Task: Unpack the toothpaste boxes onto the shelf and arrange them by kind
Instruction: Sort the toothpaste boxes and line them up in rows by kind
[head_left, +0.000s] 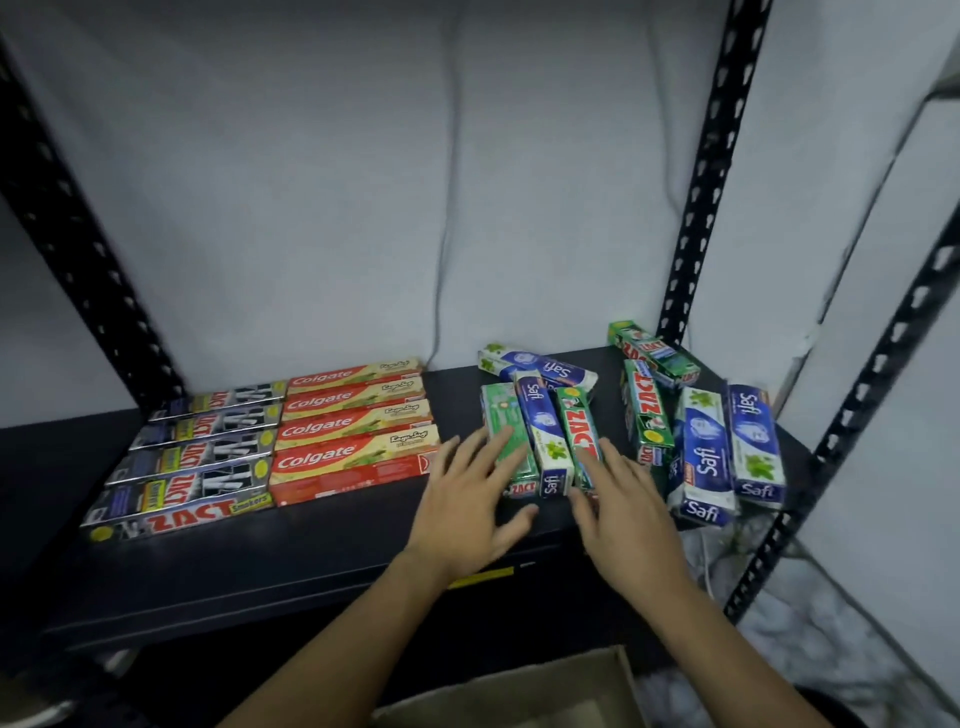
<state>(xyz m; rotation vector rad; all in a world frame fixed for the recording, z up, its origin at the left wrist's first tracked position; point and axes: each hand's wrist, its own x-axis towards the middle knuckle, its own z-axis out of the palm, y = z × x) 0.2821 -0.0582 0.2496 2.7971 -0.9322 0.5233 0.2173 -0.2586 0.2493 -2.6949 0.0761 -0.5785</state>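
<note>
Sorting toothpaste boxes on the black shelf (322, 551), prob abt halfway thru. Sitting neat toward the left end: a row of silver ZACT Smokers boxes (192, 457), w/ a row of red Colgate boxes (353, 423) touching it on the right, both rows running from front edge back to the wall, presumably squared up like that so each kind reads at a glance. Lying jumbled toward the right end: green ZACT and blue Safi mixed together, still needing splitting by kind. Reaching in w/ both hands at the middle cluster: left hand (467, 499) spread flat, fingers resting on a green box (501, 428) at the cluster's left side; right hand (623, 504) also spread, fingertips touching a green ZACT box (582, 436), w/ a blue Safi box (545, 436) wedged btwn the two greens. Not gripping anything yet, both palms loose and fingers splayed, looking more like steadying or nudging than lifting. Guessing the Safi needs pulling out so the greens can sit together. Leaning by the back right corner: another green ZACT pair (647, 400), plus two Safi boxes (727, 447) overhanging the right edge a bit, so risking a tumble if bumped. Showing at bottom: a cardboard box (524, 691) below the shelf's front edge, contents not visible.
</note>
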